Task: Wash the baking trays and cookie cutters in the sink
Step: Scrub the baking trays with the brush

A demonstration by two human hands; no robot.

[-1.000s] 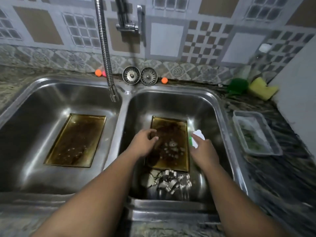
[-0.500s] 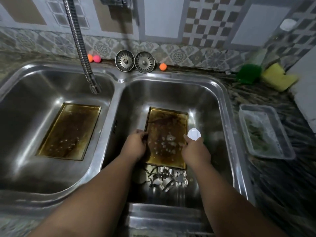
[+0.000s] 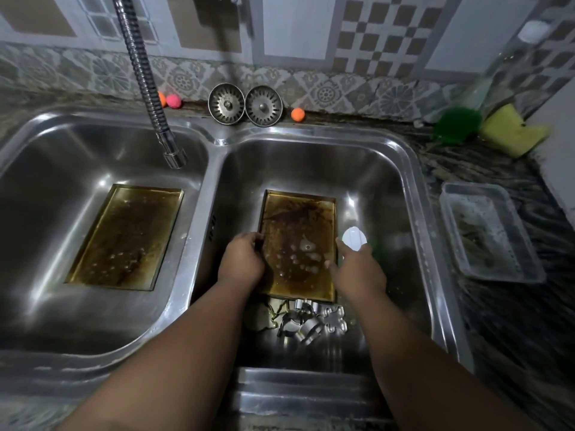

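Observation:
A greasy brown baking tray (image 3: 297, 225) lies in the right sink basin (image 3: 389, 169). My left hand (image 3: 242, 259) grips the tray's left edge. My right hand (image 3: 357, 269) holds a white-handled scrubber (image 3: 354, 239) with a green part beside the tray's right edge, its thumb reaching over the tray. Several metal cookie cutters (image 3: 306, 320) lie piled in the basin just in front of the tray. A second dirty baking tray (image 3: 124, 237) lies flat in the left sink basin (image 3: 56, 169).
The flexible tap hose (image 3: 146, 85) hangs over the left basin. Two sink strainers (image 3: 245, 104) and small orange and pink balls stand at the back ledge. A green scrubber (image 3: 455, 121), a yellow sponge (image 3: 510, 130) and a clear plastic container (image 3: 488, 241) sit on the right counter.
My left hand has slid from the tray's surface to its left edge. My right hand with the scrubber stays by the tray's right edge. The view has tilted down slightly.

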